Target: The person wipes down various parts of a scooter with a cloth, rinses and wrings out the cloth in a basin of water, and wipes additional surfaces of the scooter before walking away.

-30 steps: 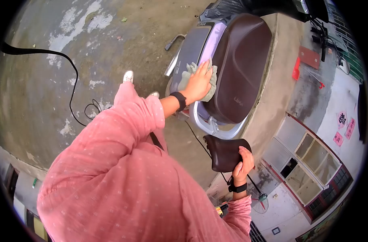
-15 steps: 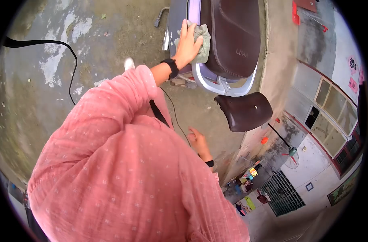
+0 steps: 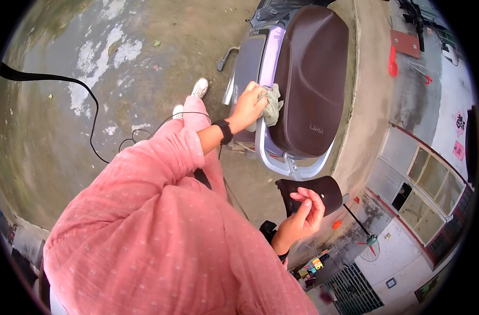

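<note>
My left hand (image 3: 247, 107) grips a pale green cloth (image 3: 272, 106) against the side of a scooter, where its lilac trim (image 3: 271, 55) meets the silver rear rail (image 3: 265, 152). The cloth is bunched under my fingers, beside the dark brown seat (image 3: 315, 79). Lower right, my right hand (image 3: 301, 218) has loosely curled fingers with nothing visible in them. It overlaps a brown padded backrest (image 3: 331, 193) behind the rail; whether they touch I cannot tell.
A low concrete ledge (image 3: 370, 79) runs along the scooter's far side. On the floor at left lies a black cable (image 3: 96, 121). My white shoes (image 3: 200, 88) stand near the scooter. A fan (image 3: 372, 240) and a framed window (image 3: 423, 173) are at the right.
My right hand left the backrest, dropped lower, then rose in front of it again. My left hand stays on the cloth, now with its fingers more bent. The camera view has shifted.
</note>
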{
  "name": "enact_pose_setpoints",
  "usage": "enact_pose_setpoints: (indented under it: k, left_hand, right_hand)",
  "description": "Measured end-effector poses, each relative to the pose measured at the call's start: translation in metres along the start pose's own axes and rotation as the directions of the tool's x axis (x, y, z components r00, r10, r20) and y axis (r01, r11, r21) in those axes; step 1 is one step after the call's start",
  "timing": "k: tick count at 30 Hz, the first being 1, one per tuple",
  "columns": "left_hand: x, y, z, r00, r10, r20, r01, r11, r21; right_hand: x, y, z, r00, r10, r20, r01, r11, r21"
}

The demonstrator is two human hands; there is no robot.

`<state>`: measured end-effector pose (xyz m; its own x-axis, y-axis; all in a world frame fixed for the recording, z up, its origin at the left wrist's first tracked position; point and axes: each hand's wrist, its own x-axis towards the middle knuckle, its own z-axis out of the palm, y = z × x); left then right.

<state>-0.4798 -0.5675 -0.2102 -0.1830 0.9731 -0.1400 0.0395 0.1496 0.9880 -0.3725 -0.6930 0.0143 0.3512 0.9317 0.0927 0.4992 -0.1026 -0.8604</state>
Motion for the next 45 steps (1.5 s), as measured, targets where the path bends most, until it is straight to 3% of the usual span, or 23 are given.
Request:
enact_pose_setpoints:
  k: [1,3,5,7,9,10,13,15,17,21,24,27,31,33,34,35,37,39,40,41,42,43,45]
  left_hand:
    - [0.006,-0.006,-0.001,0.991,0.032,-0.131,-0.045,0.995,-0.093]
    - [0.027,-0.010,-0.013,0.951,-0.066,-0.303,0.006,0.980,-0.197]
    - [0.053,-0.013,-0.024,0.964,0.056,-0.258,-0.112,0.971,-0.209]
    - [0.075,-0.028,-0.024,0.982,0.173,0.074,-0.170,0.984,-0.051]
    - [0.082,-0.040,-0.010,0.926,0.244,0.288,-0.268,0.962,0.049]
    - [0.083,-0.041,-0.008,0.893,0.252,0.374,-0.341,0.920,0.193]
    - [0.094,-0.039,-0.015,0.852,0.147,0.502,-0.331,0.894,0.300]
    - [0.110,-0.032,-0.015,0.859,0.110,0.501,-0.306,0.894,0.328]
    - [0.139,-0.030,-0.005,0.918,0.080,0.389,-0.242,0.889,0.389]
    - [0.214,-0.041,0.007,0.903,0.124,0.412,-0.287,0.888,0.360]
    - [0.274,-0.059,0.023,0.887,0.224,0.403,-0.329,0.921,0.211]
    - [0.326,-0.076,0.045,0.856,0.268,0.442,-0.346,0.933,0.104]
    - [0.401,-0.095,0.080,0.871,0.215,0.442,-0.232,0.973,-0.017]
    - [0.441,-0.092,0.082,0.800,0.034,0.599,0.008,0.998,-0.067]
    - [0.454,-0.137,0.098,0.723,-0.081,0.686,0.111,0.994,0.000]
    - [0.443,-0.159,0.102,0.751,-0.036,0.659,0.183,0.971,-0.155]
    - [0.407,-0.156,0.078,0.868,-0.031,0.496,0.178,0.951,-0.252]
    - [0.389,-0.168,0.057,0.843,0.061,0.534,0.059,0.977,-0.205]
    - [0.321,-0.176,0.028,0.891,0.060,0.451,0.035,0.979,-0.200]
    - [0.287,-0.155,0.005,0.867,-0.069,0.494,0.140,0.984,-0.106]
    - [0.290,-0.156,-0.001,0.833,-0.044,0.552,0.161,0.973,-0.166]
    - [0.246,-0.115,-0.024,0.842,-0.125,0.525,0.268,0.941,-0.206]
    - [0.233,-0.083,-0.028,0.799,-0.152,0.582,0.310,0.933,-0.182]
  right_hand:
    - [0.003,-0.001,0.013,0.998,0.018,0.053,-0.018,1.000,-0.009]
    - [0.010,0.009,0.033,0.992,-0.007,0.125,0.005,1.000,0.010]
    - [0.023,0.018,0.049,0.987,-0.006,0.158,0.005,1.000,0.010]
    - [0.047,0.029,0.069,0.984,0.096,0.151,-0.096,0.995,-0.009]
    - [0.077,0.031,0.093,0.978,0.171,0.119,-0.168,0.985,-0.030]
    - [0.089,0.036,0.102,0.977,0.180,0.111,-0.180,0.984,-0.005]
    - [0.103,0.069,0.116,0.981,0.140,0.133,-0.112,0.973,-0.203]
    - [0.109,0.079,0.122,0.965,0.153,0.212,-0.059,0.917,-0.394]
    - [0.124,0.084,0.133,0.970,0.115,0.214,0.007,0.867,-0.499]
    - [0.160,0.107,0.143,0.985,0.084,0.149,0.058,0.657,-0.752]
    - [0.161,0.112,0.155,0.993,0.057,0.107,0.064,0.503,-0.862]
    - [0.158,0.113,0.155,0.993,0.047,0.104,0.072,0.454,-0.888]
    - [0.157,0.102,0.156,0.990,0.102,0.096,0.040,0.447,-0.894]
    - [0.156,0.096,0.155,0.987,0.136,0.082,0.009,0.470,-0.883]
    - [0.153,0.095,0.153,0.988,0.136,0.078,0.003,0.479,-0.878]
    - [0.153,0.095,0.150,0.988,0.130,0.086,0.010,0.499,-0.867]
    - [0.152,0.091,0.148,0.984,0.156,0.090,0.002,0.490,-0.872]
    - [0.151,0.092,0.147,0.982,0.163,0.098,0.005,0.494,-0.870]
    - [0.151,0.091,0.146,0.981,0.167,0.099,-0.002,0.515,-0.857]
    - [0.152,0.093,0.147,0.983,0.159,0.090,-0.008,0.533,-0.846]
    - [0.151,0.092,0.146,0.983,0.160,0.090,-0.009,0.532,-0.847]
    - [0.151,0.092,0.147,0.981,0.167,0.097,-0.007,0.534,-0.846]
    - [0.150,0.091,0.144,0.979,0.174,0.109,-0.001,0.532,-0.847]
